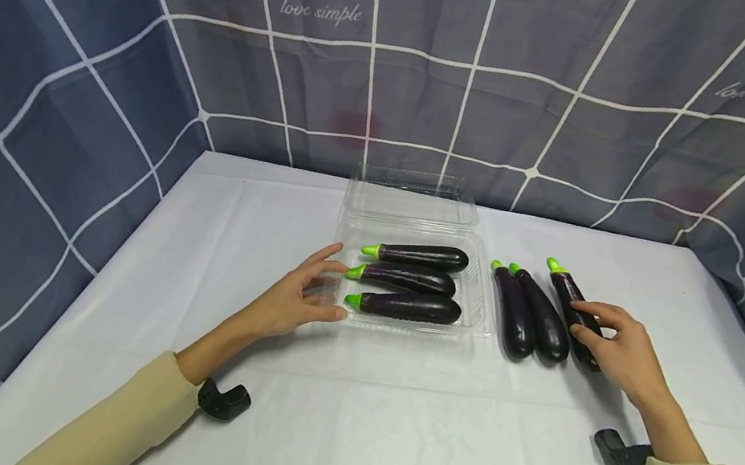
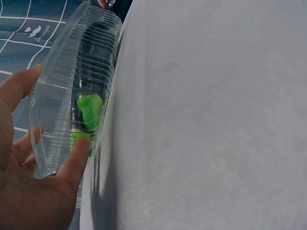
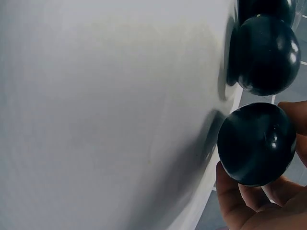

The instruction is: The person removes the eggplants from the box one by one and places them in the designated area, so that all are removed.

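right hand (image 1: pixel 624 355): curled round one dark eggplant (image 1: pixel 563 285), digits on opposite sides of its body, the green stem end pointing away from the person; this eggplant is the rightmost on the counter (image 1: pixel 378 428). left hand (image 1: pixel 292 299): fingers spread and only loosely bent, thumb apart from them, touching the left side of a clear plastic container (image 1: pixel 474 314) without closing round anything. inside the container, three eggplants (image 1: pixel 411 278) lie in parallel, stems to the left; its lid (image 1: pixel 413 206) stands open on the far side. two loose eggplants (image 1: pixel 515 316) lie side by side just right of the container, between it and the held one. left wrist view adds: thumb tip against the outside of the ribbed wall, a finger at the rim, green stem ends visible through the plastic. right wrist view adds: blunt end of the held eggplant seen end-on, with a narrow gap to its nearest neighbour, which the head view does not resolve; cannot tell whether the held one touches the counter. surface: white cloth with faint creases. room: grey-blue fabric (image 1: pixel 422 102) with white grid lines, moustache prints and "love simple" lettering hangs behind and at both sides. pale sleeves (image 1: pixel 116 420) cover both forearms.
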